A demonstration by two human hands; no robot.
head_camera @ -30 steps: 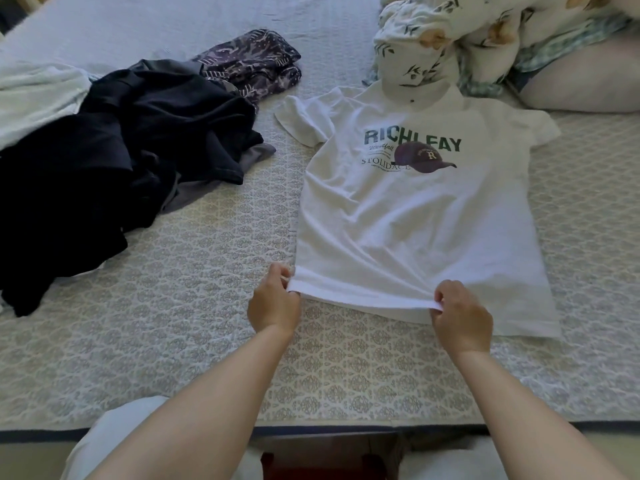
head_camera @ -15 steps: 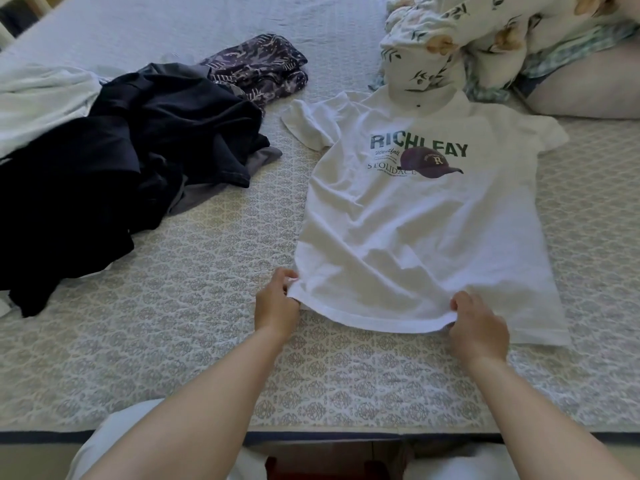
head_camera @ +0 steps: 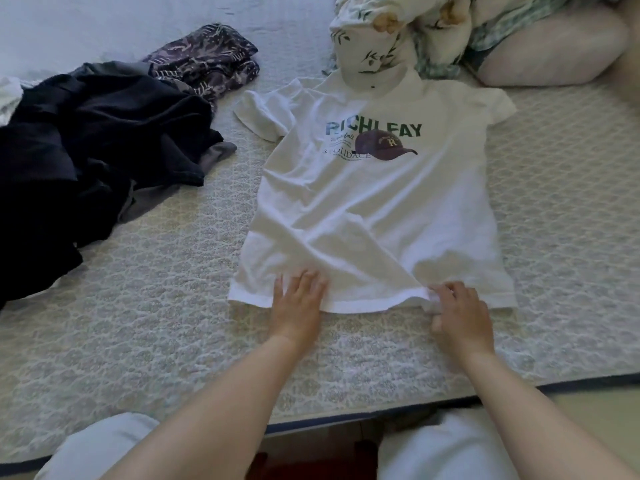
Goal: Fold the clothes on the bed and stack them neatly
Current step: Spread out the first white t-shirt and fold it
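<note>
Soft, dim daylight falls from about one o'clock, brightening the white printed cotton T-shirt (head_camera: 377, 209). The dark navy clothes heap (head_camera: 79, 161) at nine o'clock loses detail. Wide-angle edges bend; focus is slightly soft.

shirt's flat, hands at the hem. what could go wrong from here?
1. The white T-shirt is creased above the hem; folding now may lock that in.
2. Its collar lies under the floral bedding; a pull may drag it.
3. The right hand pinches the hem while the left hand presses flat: uneven tension could skew it.
</note>
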